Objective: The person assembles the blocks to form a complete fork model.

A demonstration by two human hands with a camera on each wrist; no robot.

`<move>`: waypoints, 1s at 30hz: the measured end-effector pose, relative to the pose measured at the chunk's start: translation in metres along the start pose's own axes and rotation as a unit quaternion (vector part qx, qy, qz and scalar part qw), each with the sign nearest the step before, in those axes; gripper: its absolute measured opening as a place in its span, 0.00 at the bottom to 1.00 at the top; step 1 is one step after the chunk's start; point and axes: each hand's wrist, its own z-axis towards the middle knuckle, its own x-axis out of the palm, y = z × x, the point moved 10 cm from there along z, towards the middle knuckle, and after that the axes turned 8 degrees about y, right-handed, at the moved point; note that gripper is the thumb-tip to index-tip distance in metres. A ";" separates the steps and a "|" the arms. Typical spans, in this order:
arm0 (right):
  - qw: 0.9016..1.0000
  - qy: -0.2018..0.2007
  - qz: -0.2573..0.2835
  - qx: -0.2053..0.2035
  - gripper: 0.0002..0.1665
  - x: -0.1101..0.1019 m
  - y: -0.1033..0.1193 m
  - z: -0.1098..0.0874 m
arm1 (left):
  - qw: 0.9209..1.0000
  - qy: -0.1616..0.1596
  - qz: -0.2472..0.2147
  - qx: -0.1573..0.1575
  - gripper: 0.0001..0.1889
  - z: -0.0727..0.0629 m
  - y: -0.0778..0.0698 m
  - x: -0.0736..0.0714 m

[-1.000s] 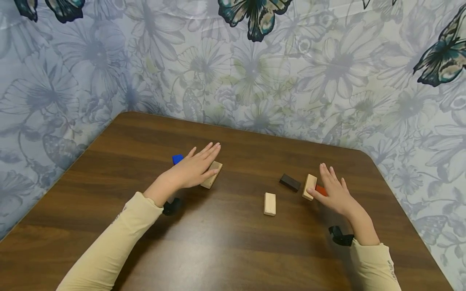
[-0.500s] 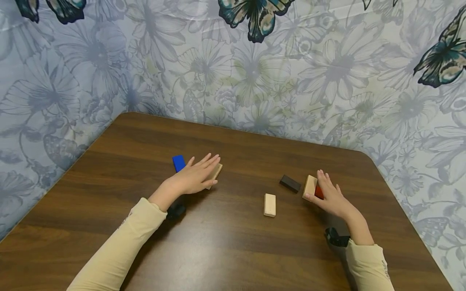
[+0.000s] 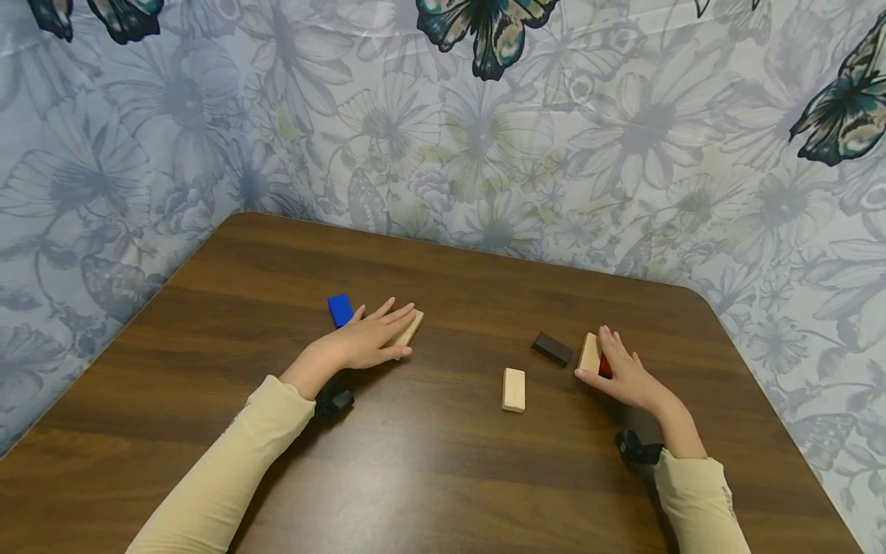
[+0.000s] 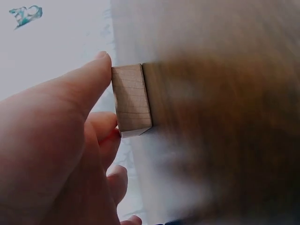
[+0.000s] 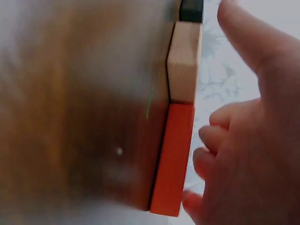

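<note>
In the head view my left hand lies over a pale wooden block, fingers extended and spread. The left wrist view shows thumb tip and a fingertip at two corners of this block's upper face. A blue block sits just beyond that hand. Over on the right, my right hand hovers above a red block and a pale block, its fingers extended. In the right wrist view the red block lines up with the pale block, the hand close over both.
A dark block lies left of the right hand's pair. Nearer the front, another pale block rests on the brown wooden table. Behind the table's far edge hangs a floral cloth with butterflies.
My left hand has come down and a little nearer, baring more of the blue block. My right hand has shifted left and lowered over the red and pale blocks. The blocks stay put.
</note>
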 end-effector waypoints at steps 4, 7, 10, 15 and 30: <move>1.000 0.017 0.016 -0.011 0.59 0.001 -0.008 0.002 | 1.000 0.006 -0.002 0.004 0.36 0.002 0.001 0.002; 0.999 0.027 0.021 -0.013 0.60 0.000 -0.014 0.002 | 1.000 0.006 0.005 0.005 0.37 0.003 0.001 0.004; 0.999 0.032 0.024 -0.017 0.61 -0.002 -0.019 0.003 | 1.000 0.004 0.010 0.003 0.38 0.002 0.003 0.004; 0.998 0.037 0.040 -0.016 0.61 -0.005 -0.026 0.004 | 1.000 0.002 0.010 0.000 0.38 0.000 0.004 0.003; 0.999 0.030 0.045 0.006 0.60 -0.005 -0.031 0.010 | 1.000 0.003 0.010 0.010 0.37 0.006 0.012 -0.005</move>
